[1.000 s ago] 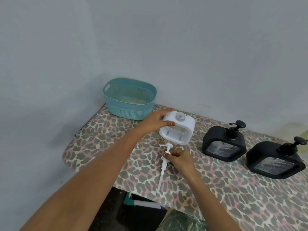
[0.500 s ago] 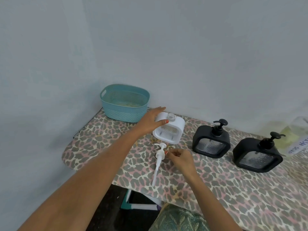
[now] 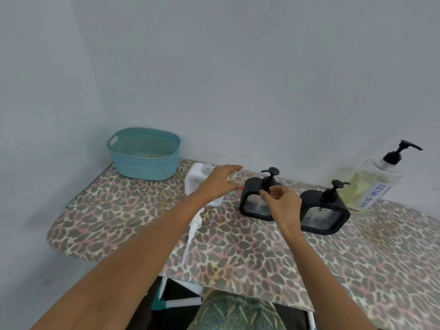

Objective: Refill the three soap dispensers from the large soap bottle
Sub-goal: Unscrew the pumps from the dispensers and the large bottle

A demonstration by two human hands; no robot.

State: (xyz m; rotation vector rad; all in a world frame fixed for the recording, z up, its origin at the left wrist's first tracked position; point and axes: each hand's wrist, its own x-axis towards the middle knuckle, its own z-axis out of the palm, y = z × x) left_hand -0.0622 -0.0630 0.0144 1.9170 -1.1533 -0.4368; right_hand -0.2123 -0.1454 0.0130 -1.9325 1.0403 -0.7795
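Right grip (image 3: pixel 282 198) curls at the base of the upright pump (image 3: pixel 270 173) on the black dispenser (image 3: pixel 252 198) just ahead of it (pinching or only touching, I cannot tell); left grip (image 3: pixel 217 182), fingers straight and empty, hovers just to its left over the white dispenser (image 3: pixel 195 177)

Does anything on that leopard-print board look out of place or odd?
Yes: a white plastic pump with its long tube lies flat on the board, out of the white square dispenser behind it, whose neck stands open. Both black dispensers have theirs on.
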